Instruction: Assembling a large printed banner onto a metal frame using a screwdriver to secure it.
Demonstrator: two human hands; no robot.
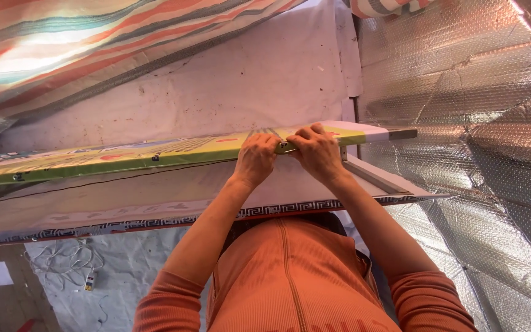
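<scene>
Both hands, left hand (255,157) and right hand (318,149), grip long green-yellow printed board (124,157) edge.

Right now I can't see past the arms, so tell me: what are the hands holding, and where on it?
Both hands, left hand and right hand, grip the long yellow-green printed panel along its near edge, side by side, toward its right end.

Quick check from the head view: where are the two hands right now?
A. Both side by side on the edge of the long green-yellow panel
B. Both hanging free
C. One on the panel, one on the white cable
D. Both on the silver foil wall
A: the left hand and the right hand sit close together, fingers curled over the edge of the panel; the cable lies far below, and the foil wall is untouched.
</scene>
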